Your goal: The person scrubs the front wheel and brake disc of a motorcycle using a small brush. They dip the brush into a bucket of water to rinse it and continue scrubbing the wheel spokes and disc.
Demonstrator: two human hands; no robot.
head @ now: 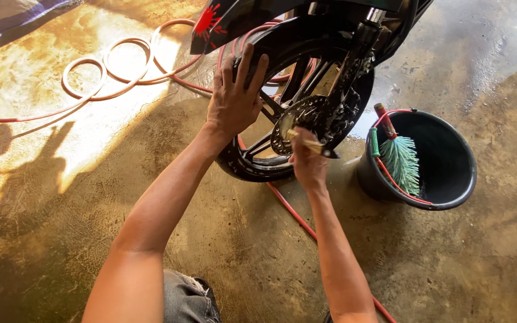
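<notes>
Black rubber is pressed by the left hand [233, 98], which is laid flat with its fingers spread wide on the top of the black motorbike wheel [282, 107]. The wheel is seen standing upright on the wet brown concrete floor [61, 197], under a black mudguard with red splashes [222, 21]. A small brush with a pale handle [307, 142] is held tight by the right hand [307, 164]. The brush is pushed against the round silver brake disc [299, 122] in the middle of the wheel, between the black spokes. What the tip of the brush looks like cannot be told, because it is hidden by the dark metal parts.

Just to the right of the wheel, a round black plastic bucket [450, 173] is seen on the floor. A green bristle brush with a red handle [399, 158] is leaned inside it. A long pink hose [115, 75] is coiled in loops on the floor behind the wheel, and one red length of it is run under the wheel and past the right arm. Grey torn jeans [186, 299] are seen at the bottom.
</notes>
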